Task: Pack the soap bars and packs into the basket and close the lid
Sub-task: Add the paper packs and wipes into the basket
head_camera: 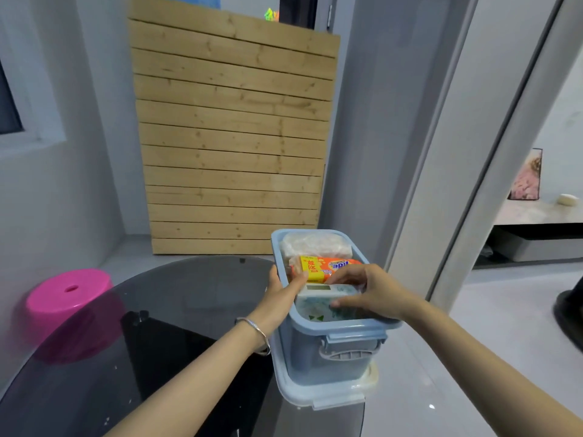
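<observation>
Right hand (369, 291) pinches a pale green soap pack (318, 305) at the blue basket's (331, 364) near end. Left hand (280, 290) grips the left rim beside an orange soap bar (328, 267). Basket stands on its lid (315, 396) at the glass table's (189, 298) right edge.

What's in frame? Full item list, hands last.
basket: 1, blue, open, at the table's right edge, standing on its lid
lid: 1, pale blue, under the basket
white-green soap pack: 1, near end of the basket
orange soap pack: 1, orange and yellow, middle of the basket
clear bag: 1, whitish contents, far end of the basket
table: 1, dark glass, round
stool: 1, pink, left of the table
slatted panel: 1, light wood, against the back wall
bracelet: 1, silver, left wrist
left hand: grips the basket's left rim
right hand: fingers hold the white-green soap pack
</observation>
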